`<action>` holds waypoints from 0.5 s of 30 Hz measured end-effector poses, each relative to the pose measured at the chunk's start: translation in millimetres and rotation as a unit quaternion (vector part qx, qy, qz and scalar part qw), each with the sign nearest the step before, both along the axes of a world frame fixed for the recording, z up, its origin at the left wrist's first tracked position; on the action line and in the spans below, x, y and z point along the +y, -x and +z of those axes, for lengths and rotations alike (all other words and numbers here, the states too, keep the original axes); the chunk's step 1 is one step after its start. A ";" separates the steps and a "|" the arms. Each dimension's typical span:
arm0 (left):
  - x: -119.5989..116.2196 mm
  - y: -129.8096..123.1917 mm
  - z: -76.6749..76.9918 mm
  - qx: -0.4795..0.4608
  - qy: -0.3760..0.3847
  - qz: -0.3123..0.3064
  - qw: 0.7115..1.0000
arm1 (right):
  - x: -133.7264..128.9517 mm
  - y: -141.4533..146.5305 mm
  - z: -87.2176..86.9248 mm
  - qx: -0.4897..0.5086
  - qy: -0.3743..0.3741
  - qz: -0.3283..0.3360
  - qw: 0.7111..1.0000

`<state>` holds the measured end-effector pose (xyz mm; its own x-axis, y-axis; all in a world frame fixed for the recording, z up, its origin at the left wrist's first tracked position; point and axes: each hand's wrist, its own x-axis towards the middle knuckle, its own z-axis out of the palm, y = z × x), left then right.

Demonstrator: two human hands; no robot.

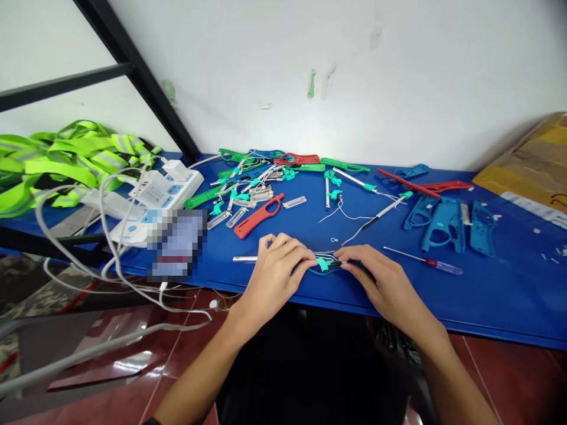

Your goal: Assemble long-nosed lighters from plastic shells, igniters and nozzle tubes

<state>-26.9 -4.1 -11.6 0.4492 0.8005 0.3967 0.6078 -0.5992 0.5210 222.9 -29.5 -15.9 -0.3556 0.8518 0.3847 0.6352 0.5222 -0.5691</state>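
Note:
Near the front edge of the blue table, both my hands are on a long-nosed gas lighter (324, 265) whose handle lies opened. Its turquoise trigger, black part and thin wires show between my fingertips. My left hand (280, 265) is closed round its left part, and a metal tube (244, 259) sticks out beyond the knuckles. My right hand (381, 277) pinches the right end near the black part. Fingers hide much of the lighter. A screwdriver (427, 261) with a clear and red handle lies right of my right hand, and a small ring (334, 240) lies just behind the lighter.
Behind my left hand are a red lighter shell (259, 217) and several clear fuel tanks (237, 217). Blue shells (444, 224) lie at right. A power strip (166, 198), cables, a phone (178, 245) and yellow-green straps (75, 165) occupy the left. A taped cardboard box (527, 162) stands back right.

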 end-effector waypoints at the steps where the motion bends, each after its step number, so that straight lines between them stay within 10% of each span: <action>1: -0.3 0.0 0.6 0.001 0.003 -0.001 1.000 | 0.1 0.0 0.0 0.001 -0.002 -0.001 1.000; 15: -0.6 -0.7 -0.1 0.034 -0.034 0.000 0.999 | 1.1 1.5 3.8 -0.010 -0.025 0.015 1.000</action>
